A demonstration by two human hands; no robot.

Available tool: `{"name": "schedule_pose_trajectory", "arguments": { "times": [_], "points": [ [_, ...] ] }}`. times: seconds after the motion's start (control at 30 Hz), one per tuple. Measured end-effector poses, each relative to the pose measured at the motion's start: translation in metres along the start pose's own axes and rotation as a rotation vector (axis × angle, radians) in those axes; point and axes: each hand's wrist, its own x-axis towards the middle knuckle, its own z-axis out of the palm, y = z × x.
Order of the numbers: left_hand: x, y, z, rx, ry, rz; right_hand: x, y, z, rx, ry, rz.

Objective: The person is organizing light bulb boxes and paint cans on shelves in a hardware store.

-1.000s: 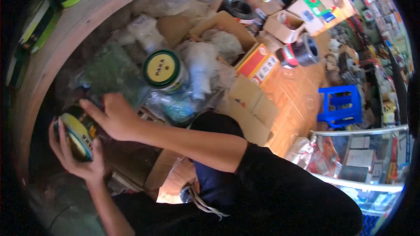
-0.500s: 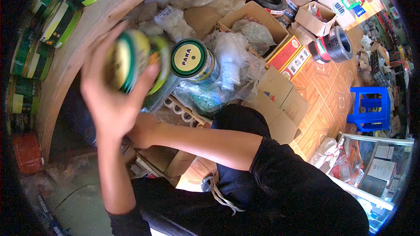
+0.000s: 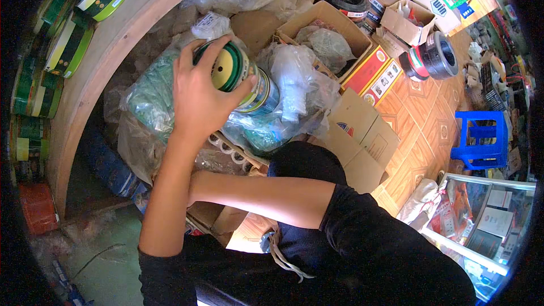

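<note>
My left hand (image 3: pixel 201 88) is closed over a small paint can (image 3: pixel 226 68) with a cream top and dark green rim. Its fingers span the top and the thumb lies along the side. Right behind it shows the side of a can with a blue lower part (image 3: pixel 268 95), amid clear plastic bags (image 3: pixel 294 79); whether the two cans touch I cannot tell. My right forearm (image 3: pixel 260 195) passes behind my left forearm, and the right hand is hidden there.
Several paint cans (image 3: pixel 62 51) stand along the curved wooden shelf edge (image 3: pixel 85 90). Open cardboard boxes (image 3: pixel 326 28), black coils (image 3: pixel 343 0) and a flattened carton (image 3: pixel 362 136) lie beyond. Farther right are a blue stool (image 3: pixel 481 139) and a glass case (image 3: pixel 487 215).
My left hand has moved right with its can, from beside the shelf to the can among the bags. The right forearm has stayed nearly in place.
</note>
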Motion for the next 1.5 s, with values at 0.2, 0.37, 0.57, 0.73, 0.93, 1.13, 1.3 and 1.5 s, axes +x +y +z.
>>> {"name": "schedule_pose_trajectory", "arguments": {
  "times": [0.2,0.37,0.57,0.73,0.93,1.13,1.3,1.5],
  "points": [
    [-0.007,-0.006,-0.002,0.015,0.038,-0.059,0.009,0.002,0.002,0.004,0.009,0.001],
    [-0.011,0.011,-0.006,0.03,-0.043,0.086,-0.02,0.007,-0.001,0.002,0.018,0.007],
    [-0.008,-0.002,-0.009,-0.096,-0.104,0.085,-0.003,0.002,0.001,0.001,0.04,-0.003],
    [-0.012,-0.014,-0.024,-0.063,-0.198,0.087,-0.015,0.001,-0.003,-0.006,0.046,-0.024],
    [-0.015,-0.018,-0.025,-0.139,-0.192,0.079,-0.004,0.002,-0.009,-0.012,0.046,-0.047],
    [-0.015,-0.021,-0.03,-0.109,-0.159,0.106,-0.006,0.004,-0.006,-0.013,0.051,-0.039],
    [-0.015,-0.02,-0.028,-0.074,-0.162,0.095,-0.011,0.007,-0.002,-0.01,0.056,-0.028],
    [-0.008,0.001,-0.035,-0.013,-0.192,0.074,0.012,0.009,0.0,-0.193,-0.116,0.081]
  ]
}}
